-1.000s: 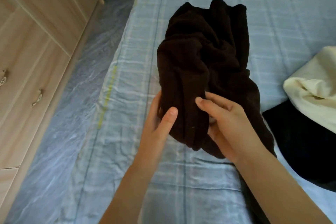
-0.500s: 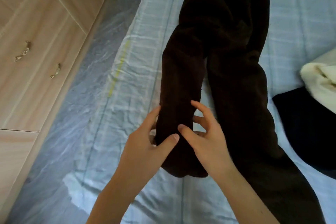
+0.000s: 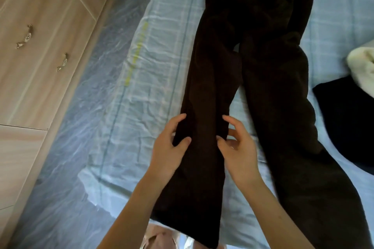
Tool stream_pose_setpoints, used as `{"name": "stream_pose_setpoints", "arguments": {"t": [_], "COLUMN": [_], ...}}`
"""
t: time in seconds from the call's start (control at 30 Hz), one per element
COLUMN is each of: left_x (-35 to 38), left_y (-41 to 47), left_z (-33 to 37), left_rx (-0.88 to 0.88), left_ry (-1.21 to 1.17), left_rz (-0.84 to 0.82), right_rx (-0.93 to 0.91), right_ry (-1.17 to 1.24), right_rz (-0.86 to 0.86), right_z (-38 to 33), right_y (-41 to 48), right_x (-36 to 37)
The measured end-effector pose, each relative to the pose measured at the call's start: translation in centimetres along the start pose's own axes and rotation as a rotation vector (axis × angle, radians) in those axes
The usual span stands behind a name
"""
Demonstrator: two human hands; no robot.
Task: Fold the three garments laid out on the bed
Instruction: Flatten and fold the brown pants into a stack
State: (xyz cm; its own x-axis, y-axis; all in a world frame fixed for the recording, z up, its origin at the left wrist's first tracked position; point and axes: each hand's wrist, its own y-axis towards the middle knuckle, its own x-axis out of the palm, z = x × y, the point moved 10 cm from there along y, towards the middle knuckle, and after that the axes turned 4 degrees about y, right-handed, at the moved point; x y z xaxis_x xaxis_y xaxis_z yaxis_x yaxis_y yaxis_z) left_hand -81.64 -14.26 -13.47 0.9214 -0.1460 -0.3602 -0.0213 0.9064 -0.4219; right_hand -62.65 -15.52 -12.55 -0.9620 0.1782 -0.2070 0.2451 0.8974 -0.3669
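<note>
Three garments in sight, none folded yet, by my reading.

Head view:
- Brown trousers (image 3: 263,66) lie lengthwise down the bed (image 3: 153,87), waist toward the far end, legs splayed toward the near edge. They are spread out, not doubled over. This looks like the straightening step before a first fold.
- The trouser leg (image 3: 206,97) nearer the bed's left edge runs over the near edge, and its hem hangs off.
- Left hand (image 3: 168,151): fingers curled round the outer side of that leg, thumb laid on top, gripping the cloth.
- Right hand (image 3: 238,151): fingers bent in a half-closed pinch on the leg's inner side, some tucked beneath. How firm the hold is, I cannot tell.
- Black garment (image 3: 344,123) sits at the right edge of the bed, just beside the other trouser leg. Cream garment (image 3: 362,66) lies partly over it. Both are loose heaps, untouched.

Left to do, as I judge it: all three folds.

Edges and room:
- A strip of bare sheet lies between the held leg and the bed's left edge, enough to shift cloth that way.
- The right side is crowded, so a fold swung right risks landing on the black heap.
- Floor (image 3: 66,168) and wardrobe (image 3: 40,56) stand off the left edge.
- The overhanging hem may drag the leg off the near edge if released.
</note>
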Motion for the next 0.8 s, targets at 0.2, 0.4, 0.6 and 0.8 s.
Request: {"name": "stream_pose_setpoints", "arguments": {"t": [0.2, 0.4, 0.6, 0.8], "left_x": [-5.8, -4.2, -7.3, -13.0], "left_y": [-0.8, -0.6, -1.8, -4.6], "left_z": [-1.8, -3.7, -1.5, -3.3], "left_rx": [0.038, 0.019, 0.093, 0.178], "left_ry": [-0.027, 0.063, 0.108, 0.299], "left_rz": [0.129, 0.019, -0.046, 0.035], "right_rx": [-0.094, -0.029, -0.039, 0.038], "right_ry": [-0.066, -0.168, -0.232, -0.194], "right_rz": [0.191, 0.103, 0.089, 0.047], "right_z": [-0.2, 2.2, 0.1, 1.5], "right_y": [-0.6, -2.9, -5.0, -9.0], "right_x": [-4.9, 0.0, 1.3, 6.9]}}
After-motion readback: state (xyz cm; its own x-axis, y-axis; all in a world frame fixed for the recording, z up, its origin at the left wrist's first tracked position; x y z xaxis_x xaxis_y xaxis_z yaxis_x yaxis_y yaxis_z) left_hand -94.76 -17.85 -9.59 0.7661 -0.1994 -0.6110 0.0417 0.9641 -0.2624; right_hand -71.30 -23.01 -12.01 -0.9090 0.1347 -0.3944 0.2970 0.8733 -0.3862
